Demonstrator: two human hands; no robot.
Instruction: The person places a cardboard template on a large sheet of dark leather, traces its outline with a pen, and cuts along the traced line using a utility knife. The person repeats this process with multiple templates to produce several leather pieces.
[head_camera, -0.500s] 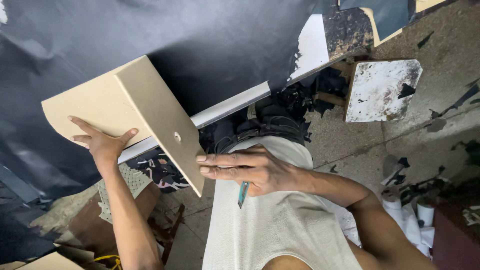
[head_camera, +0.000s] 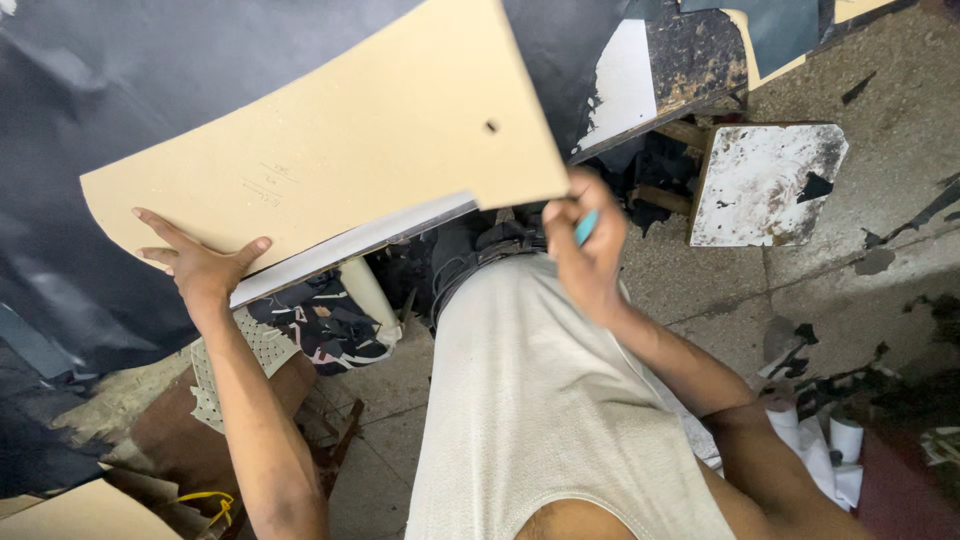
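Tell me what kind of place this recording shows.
Probably a small leather or upholstery cutting workshop: a large tan cardboard pattern lies on a dark sheet of leather-like material, offcut scraps are piled below the table, and the concrete floor is stained.

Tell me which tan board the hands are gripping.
The large tan board with the small hole, lying over the dark sheet: left hand on its lower edge, right hand at its corner. The other tan board lies untouched, bottom left.
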